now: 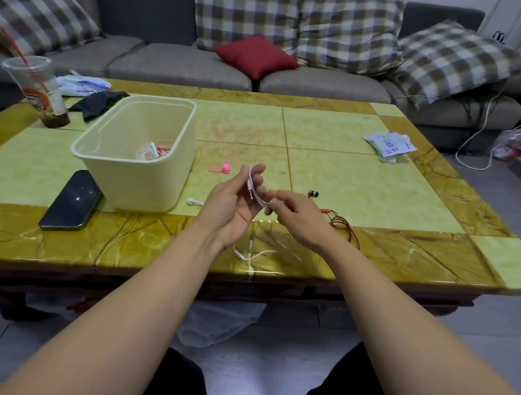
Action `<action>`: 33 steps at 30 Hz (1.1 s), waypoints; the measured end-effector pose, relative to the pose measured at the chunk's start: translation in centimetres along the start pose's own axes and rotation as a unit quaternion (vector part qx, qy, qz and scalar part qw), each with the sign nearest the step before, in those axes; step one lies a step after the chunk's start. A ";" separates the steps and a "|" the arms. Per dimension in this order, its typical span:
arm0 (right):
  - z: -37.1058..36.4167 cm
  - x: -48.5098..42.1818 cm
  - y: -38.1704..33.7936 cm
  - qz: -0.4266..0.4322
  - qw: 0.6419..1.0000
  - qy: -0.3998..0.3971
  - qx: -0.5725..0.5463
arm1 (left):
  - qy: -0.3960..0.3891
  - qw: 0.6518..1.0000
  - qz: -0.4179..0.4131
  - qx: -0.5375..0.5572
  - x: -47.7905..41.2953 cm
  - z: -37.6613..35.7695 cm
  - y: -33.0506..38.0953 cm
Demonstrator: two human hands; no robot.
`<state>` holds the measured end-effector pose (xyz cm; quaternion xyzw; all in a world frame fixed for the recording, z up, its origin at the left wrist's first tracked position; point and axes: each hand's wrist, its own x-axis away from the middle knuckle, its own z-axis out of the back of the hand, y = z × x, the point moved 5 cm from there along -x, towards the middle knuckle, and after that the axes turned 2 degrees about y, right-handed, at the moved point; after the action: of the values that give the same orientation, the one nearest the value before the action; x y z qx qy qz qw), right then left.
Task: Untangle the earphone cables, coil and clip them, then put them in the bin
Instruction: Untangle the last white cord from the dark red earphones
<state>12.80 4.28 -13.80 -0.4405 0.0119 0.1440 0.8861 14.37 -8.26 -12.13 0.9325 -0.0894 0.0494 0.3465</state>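
Centrally in the head view, the white cable (252, 181) is seen looped round the fingers of the left hand (233, 202), which is held palm up above the table (369, 191). The plug is laid across those fingers. The same cable is pinched by the right hand (298, 217), fingers curled on the strand, just beside the left fingertips. A loose tail is seen below the wrists, near the table's front edge. A white earbud (194, 202) lies just beside the bin (129, 180); whether it belongs to this cable cannot be told.

A red cable (343, 225) is heaped loosely on the table to the right of the right hand, untouched. A pink clip (220, 167) lies between the bin and the hands. Some coiled earphones are already seen inside the bin.

The white cable is judged very light, thin and limp, yet slightly springy, so the turns may slip off or open unless they are pinned under the thumb. The bundle is best gripped across its middle, over all turns at once. The joints at the plug and earbuds are probably weakest and should not be pulled.
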 end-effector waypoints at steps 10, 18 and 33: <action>1.6 0.0 -0.8 0.002 0.994 0.108 -0.035 | 0.017 0.798 -0.101 -0.594 0.2 0.8 -0.2; -1.1 -0.2 -0.4 -0.003 0.998 -0.052 -0.025 | 0.039 0.998 -0.044 0.001 -0.6 -0.2 0.1; 1.2 -0.3 -0.3 0.016 0.994 0.078 -0.074 | -0.013 0.997 0.049 -0.060 -0.2 -0.4 -0.4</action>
<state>12.47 4.94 -12.76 -0.5143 0.0775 0.1234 0.8452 14.19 -7.72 -12.12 0.9049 -0.1421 0.0489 0.3983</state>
